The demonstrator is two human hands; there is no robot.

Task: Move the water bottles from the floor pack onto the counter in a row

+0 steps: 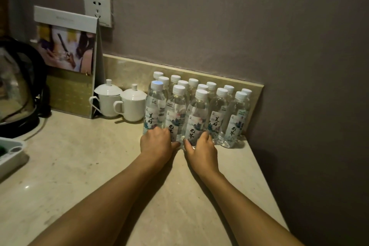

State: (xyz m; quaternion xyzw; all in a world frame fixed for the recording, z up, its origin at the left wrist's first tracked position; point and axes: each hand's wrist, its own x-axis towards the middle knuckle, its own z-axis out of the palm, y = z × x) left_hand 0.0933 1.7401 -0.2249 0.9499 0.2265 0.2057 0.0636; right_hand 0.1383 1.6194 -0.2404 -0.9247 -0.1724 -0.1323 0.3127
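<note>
1. Beige stone counter [83, 168] in a corner, grey-mauve wall [219, 16] behind, low stone backsplash [129, 66] along the rear edge
2. Water bottles [197, 104] stand upright on the counter at about 1 o'clock, packed in rows against the backsplash, white caps, printed labels, touching each other
3. Left hand [156, 142] grips the base of the front bottle second from left [176, 114], fingers curled round it, thumb on the right side
4. Right hand [201, 149] grips the base of the front middle bottle [196, 120], fingers wrapped round the lower label
5. Both hands sit just beside each other, both bottles standing on the counter
6. Two white lidded cups [121, 102] just left of the bottles, at 11 o'clock
7. Tent card [67, 56] at 10 o'clock, wall socket [97, 9] above it
8. Black kettle [18, 84] at 9 o'clock, white tray [10, 156] at the left edge below it
</note>
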